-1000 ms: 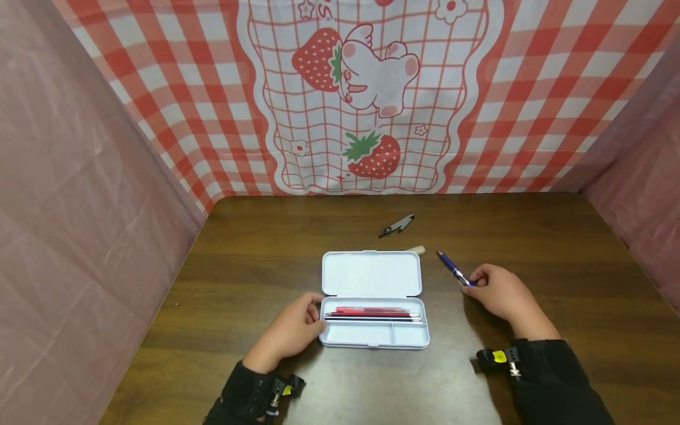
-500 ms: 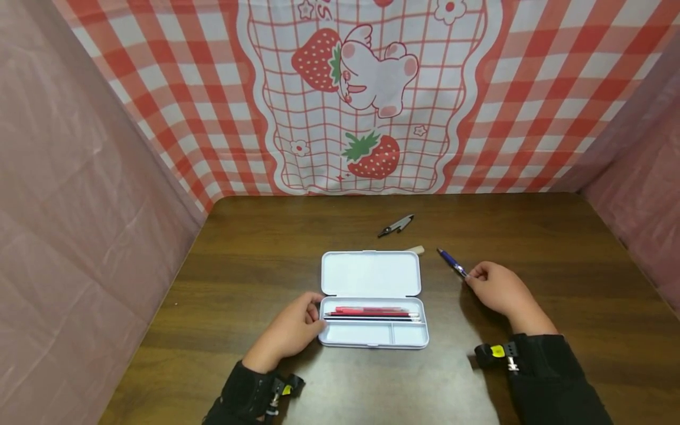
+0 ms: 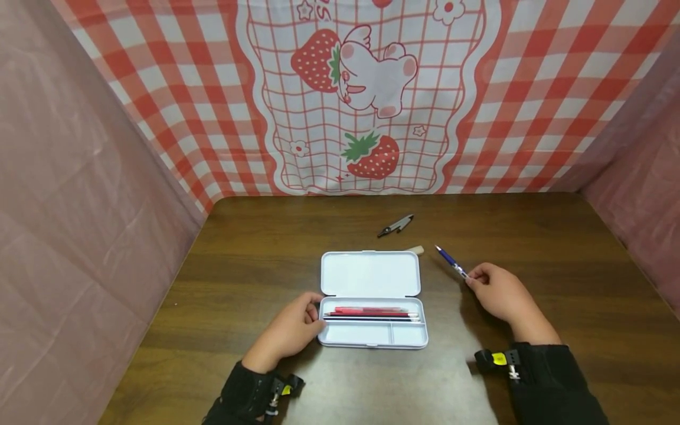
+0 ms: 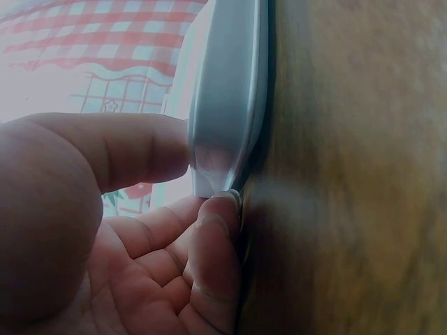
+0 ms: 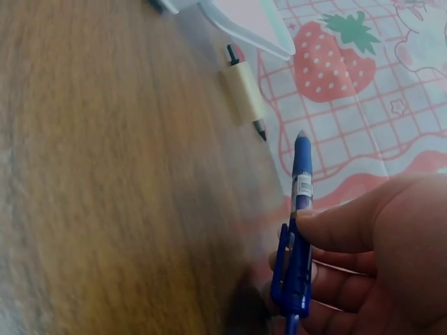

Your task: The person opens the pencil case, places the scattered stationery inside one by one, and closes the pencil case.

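Observation:
A white pencil case [image 3: 370, 275] lies unfolded on the table, its lid leaning back. Inside the base are a pink-red pen [image 3: 366, 310] and pencils [image 3: 372, 317] in the long rear compartment. My left hand [image 3: 291, 326] grips the case's left end, with thumb on the rim and curled fingers at the lower edge [image 4: 222, 105]. To the right of the case, my right hand [image 3: 496, 289] pinches a blue click pen [image 3: 450, 260] near its clip end. The pen's tip points up and left, away from me, as the right wrist view [image 5: 302, 164] also shows.
Behind the lid's right corner an eraser [image 3: 417, 250] peeks out. Farther back lies a grey drawing compass [image 3: 396, 225]. A checked strawberry cloth [image 3: 372, 153] hangs along the table's far edge, and pink curtains [image 3: 79, 206] flank both sides.
The right fingers have shifted slightly on the pen's clip end, and the pen's tip has moved a little up and left. The left hand has stayed at the case.

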{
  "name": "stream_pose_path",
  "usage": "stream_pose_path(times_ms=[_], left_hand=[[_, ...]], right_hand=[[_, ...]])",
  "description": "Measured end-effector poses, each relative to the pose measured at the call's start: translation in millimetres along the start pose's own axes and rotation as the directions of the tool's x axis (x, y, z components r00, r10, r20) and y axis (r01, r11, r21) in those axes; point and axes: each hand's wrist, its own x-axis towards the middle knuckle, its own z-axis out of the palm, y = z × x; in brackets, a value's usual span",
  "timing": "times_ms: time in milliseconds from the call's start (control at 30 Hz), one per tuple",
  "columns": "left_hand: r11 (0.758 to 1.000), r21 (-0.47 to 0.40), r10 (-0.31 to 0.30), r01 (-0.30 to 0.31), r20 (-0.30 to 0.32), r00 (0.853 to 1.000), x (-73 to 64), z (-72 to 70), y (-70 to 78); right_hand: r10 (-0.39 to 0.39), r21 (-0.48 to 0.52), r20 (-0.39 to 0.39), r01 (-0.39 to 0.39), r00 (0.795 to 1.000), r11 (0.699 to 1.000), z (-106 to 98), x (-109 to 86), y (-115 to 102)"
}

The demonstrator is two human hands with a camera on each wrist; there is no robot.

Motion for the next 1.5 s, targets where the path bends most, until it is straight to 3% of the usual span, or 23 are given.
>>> stream_pose_path(times_ms=[300,633,967,1500], left_hand=[[1.000,-0.008,-0.002,0.002,0.002,1.000,-0.3,-0.2,0.3],[1.000,-0.013,-0.016,0.016,0.003,1.000,-0.2,0.0,-0.2],[1.000,-0.007,-0.001,0.001,-0.004,1.000,-0.1,0.4,-0.6],[1.000,-0.003,-0.016,0.016,-0.002,1.000,0.1,0.5,-0.1]], right_hand=[[-0.059,0.013,-0.006,0.059,0.998,0.998,-0.2,-8.2,-10.4],[-0.109,0.013,-0.018,0.109,0.994,0.994,-4.0,-19.1,-39.0],[-0.211,0.000,-0.004,0.211,0.977,0.977,-3.2,-32.4,-69.1],[-0.344,-0.141,0.034,0.345,0.938,0.928,15.7,-50.4,-114.7]])
